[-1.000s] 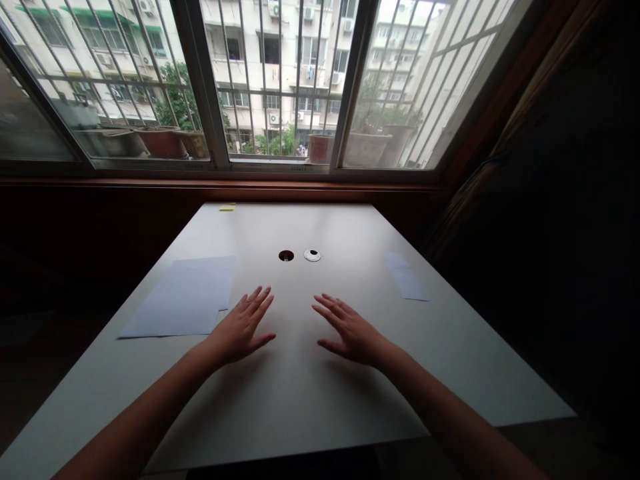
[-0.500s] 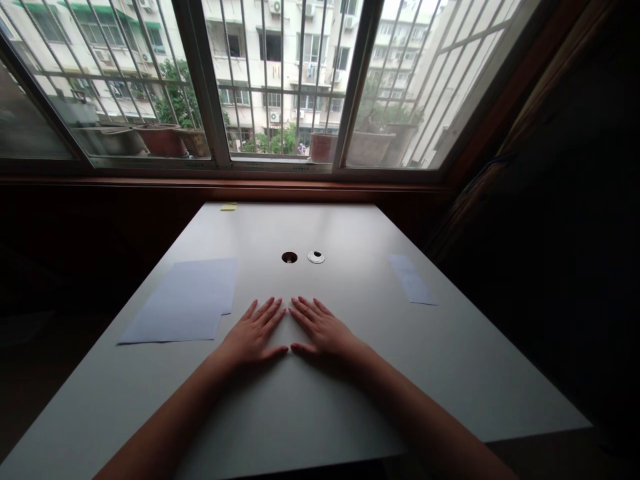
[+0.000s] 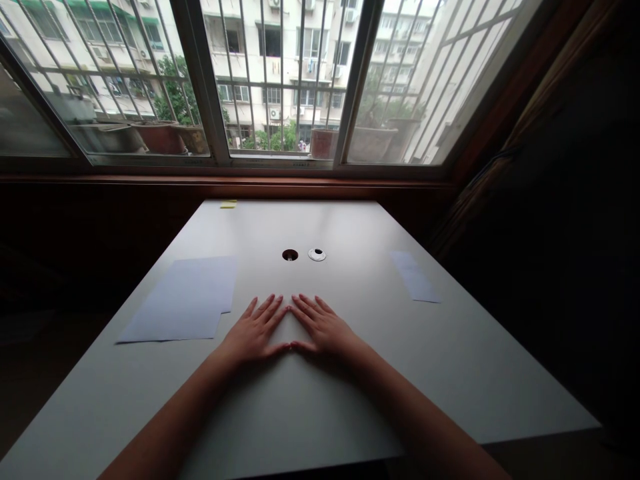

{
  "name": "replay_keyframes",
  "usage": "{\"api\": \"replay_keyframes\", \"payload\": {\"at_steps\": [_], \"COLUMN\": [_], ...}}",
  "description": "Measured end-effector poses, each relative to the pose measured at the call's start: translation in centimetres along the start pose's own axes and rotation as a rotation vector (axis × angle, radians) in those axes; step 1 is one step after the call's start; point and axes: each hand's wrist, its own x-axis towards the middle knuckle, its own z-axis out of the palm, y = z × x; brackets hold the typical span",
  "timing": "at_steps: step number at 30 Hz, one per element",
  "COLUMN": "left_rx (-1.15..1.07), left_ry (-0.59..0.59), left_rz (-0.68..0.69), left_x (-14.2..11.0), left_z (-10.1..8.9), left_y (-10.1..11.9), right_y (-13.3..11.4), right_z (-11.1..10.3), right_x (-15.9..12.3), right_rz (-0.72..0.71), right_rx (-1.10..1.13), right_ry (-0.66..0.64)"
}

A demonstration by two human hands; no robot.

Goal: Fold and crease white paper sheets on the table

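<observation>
My left hand (image 3: pixel 253 331) lies palm down on the white table (image 3: pixel 300 413), its fingers stretched out and holding nothing. Beside it, my right hand (image 3: pixel 323 329) rests flat in the same way, also with nothing in it. The tips of the two thumbs and index fingers meet or nearly meet, framing a small patch of tabletop. Left of my left hand are white paper sheets (image 3: pixel 175 300), which overlap. A smaller strip of white paper (image 3: pixel 414 275) lies to the right, apart from my right hand.
Beyond the hands, a round cable hole (image 3: pixel 290 255) opens in the tabletop, with its white cover (image 3: pixel 317 255) beside it. Yellow sticky notes (image 3: pixel 229 204) are at the far left edge. A barred window (image 3: pixel 280 80) stands behind the table, and a curtain (image 3: pixel 500 153) hangs at right.
My hands have drawn very slightly together, so the thumb and index fingertips now meet or nearly meet. The view has shifted a little; the papers lie as before.
</observation>
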Motion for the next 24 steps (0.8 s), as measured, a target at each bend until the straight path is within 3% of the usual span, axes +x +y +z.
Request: {"api": "replay_keyframes", "payload": {"at_steps": [24], "left_rx": [-0.021], "left_ry": [-0.027], "left_rz": [-0.010], "left_x": [0.08], "left_z": [-0.11], "left_y": [-0.05], "right_y": [-0.14], "right_z": [-0.26], "right_x": [-0.14], "right_rz": [-0.018], "right_rx": [-0.020], "right_ry": [0.002]}}
